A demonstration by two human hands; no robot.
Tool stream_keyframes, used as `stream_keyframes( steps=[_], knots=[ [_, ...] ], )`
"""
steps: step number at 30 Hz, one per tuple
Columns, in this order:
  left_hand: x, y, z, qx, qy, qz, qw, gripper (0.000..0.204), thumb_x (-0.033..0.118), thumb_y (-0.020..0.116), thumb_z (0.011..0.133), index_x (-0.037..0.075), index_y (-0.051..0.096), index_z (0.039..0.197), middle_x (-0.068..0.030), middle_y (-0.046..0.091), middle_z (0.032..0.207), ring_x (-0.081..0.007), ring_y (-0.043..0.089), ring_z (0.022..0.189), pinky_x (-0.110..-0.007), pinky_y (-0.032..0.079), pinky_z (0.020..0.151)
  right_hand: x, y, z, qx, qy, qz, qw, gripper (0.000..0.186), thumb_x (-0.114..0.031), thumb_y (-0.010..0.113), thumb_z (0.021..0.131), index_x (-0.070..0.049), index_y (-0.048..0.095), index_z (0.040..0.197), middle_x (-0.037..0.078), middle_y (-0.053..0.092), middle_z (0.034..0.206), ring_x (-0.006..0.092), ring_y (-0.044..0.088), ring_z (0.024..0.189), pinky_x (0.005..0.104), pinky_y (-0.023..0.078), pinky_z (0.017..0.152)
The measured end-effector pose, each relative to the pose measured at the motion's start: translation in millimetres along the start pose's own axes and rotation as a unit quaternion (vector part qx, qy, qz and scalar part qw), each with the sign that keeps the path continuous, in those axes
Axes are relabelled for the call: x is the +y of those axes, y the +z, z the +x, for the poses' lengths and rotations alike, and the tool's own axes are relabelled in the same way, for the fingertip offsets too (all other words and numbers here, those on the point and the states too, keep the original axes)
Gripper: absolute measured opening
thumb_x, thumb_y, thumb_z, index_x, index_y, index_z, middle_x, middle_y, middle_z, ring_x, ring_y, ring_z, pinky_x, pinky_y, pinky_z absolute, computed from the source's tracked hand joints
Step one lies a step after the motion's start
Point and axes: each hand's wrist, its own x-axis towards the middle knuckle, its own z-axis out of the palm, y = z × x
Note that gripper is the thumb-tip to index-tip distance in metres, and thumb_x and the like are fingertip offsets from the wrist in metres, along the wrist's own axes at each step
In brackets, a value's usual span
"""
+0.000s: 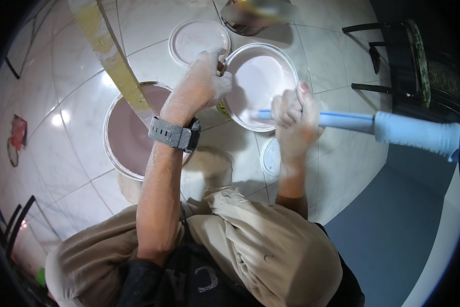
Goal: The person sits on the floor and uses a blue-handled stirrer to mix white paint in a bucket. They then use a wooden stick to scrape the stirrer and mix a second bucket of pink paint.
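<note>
A white bucket [294, 66] of pale pinkish paint stands before me. My left hand [203, 82], dusted white and wearing a grey-strapped watch [171, 134], is closed at its left rim; a small brown piece shows between thumb and fingers. My right hand [294, 112], also whitened, is wrapped around a light-blue pole [345, 121] with a thicker ribbed section on the right. The pole's left end lies over the bucket's near rim. Left of it, a larger bucket [108, 134] holds mauve-pink paint, with a yellowish wooden plank [107, 51] slanting over it.
A round white lid [199, 41] lies beyond my left hand, and a smaller tub [271, 156] sits near my right wrist. At the top is a blurred dark container [253, 18]. Dark metal chair legs [365, 87] stand right on the glossy tiled floor [79, 138].
</note>
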Motion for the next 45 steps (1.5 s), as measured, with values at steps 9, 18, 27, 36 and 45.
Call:
stream_keyframes(
  steps=[9, 18, 27, 36, 45],
  knots=[
    [2.3, 0.2, 1.4, -0.030, -0.023, 0.015, 0.999, 0.053, 0.015, 0.054, 0.084, -0.003, 0.047, 0.133, -0.0204, 0.063, 0.105, -0.0272, 0.065, 0.091, -0.035, 0.051, 0.083, -3.8, -20.2, 69.0, 0.111, -0.118, 0.013, 0.987, 0.041, -0.023, 0.055, 0.091, -0.015, 0.029, 0.061, -0.003, 0.023, 0.052, 0.0071, 0.023, 0.041, 0.0249, 0.017, 0.039],
    [1.0, -0.3, 0.5, -0.023, -0.006, 0.048, 0.999, 0.051, 0.015, 0.054, 0.084, -0.002, 0.049, 0.132, -0.0221, 0.064, 0.107, -0.0303, 0.064, 0.094, -0.036, 0.050, 0.087, 6.4, -13.6, -14.6, 0.029, 0.039, 0.100, 0.994, 0.038, -0.024, 0.044, 0.098, -0.014, 0.032, 0.063, -0.002, 0.024, 0.052, 0.0078, 0.020, 0.042, 0.0249, 0.020, 0.042],
    [-2.6, 1.8, 2.7, -0.017, -0.016, -0.022, 0.999, 0.053, 0.010, 0.053, 0.078, -0.013, 0.049, 0.126, -0.0325, 0.063, 0.105, -0.0380, 0.065, 0.098, -0.039, 0.049, 0.090, 4.8, -9.3, 59.7, 0.089, -0.097, 0.016, 0.991, 0.040, -0.026, 0.050, 0.094, -0.013, 0.032, 0.061, -0.002, 0.033, 0.053, 0.0067, 0.029, 0.042, 0.0238, 0.020, 0.042],
    [-2.9, -1.7, 2.9, -0.039, -0.021, 0.038, 0.998, 0.052, 0.015, 0.054, 0.085, -0.002, 0.047, 0.134, -0.0190, 0.063, 0.108, -0.0262, 0.064, 0.094, -0.034, 0.051, 0.085, 3.8, -7.9, -10.1, -0.042, 0.040, 0.101, 0.993, 0.042, -0.029, 0.058, 0.091, -0.016, 0.030, 0.062, -0.005, 0.027, 0.053, 0.0067, 0.026, 0.041, 0.0242, 0.022, 0.041],
    [-1.0, -0.5, 2.4, -0.035, -0.021, 0.024, 0.999, 0.052, 0.013, 0.055, 0.085, -0.003, 0.047, 0.134, -0.0217, 0.063, 0.108, -0.0283, 0.064, 0.096, -0.035, 0.051, 0.087, -6.3, -17.1, 65.0, 0.119, -0.130, 0.019, 0.984, 0.043, -0.025, 0.058, 0.091, -0.016, 0.029, 0.061, -0.005, 0.026, 0.052, 0.0063, 0.022, 0.038, 0.0248, 0.019, 0.037]
  ],
)
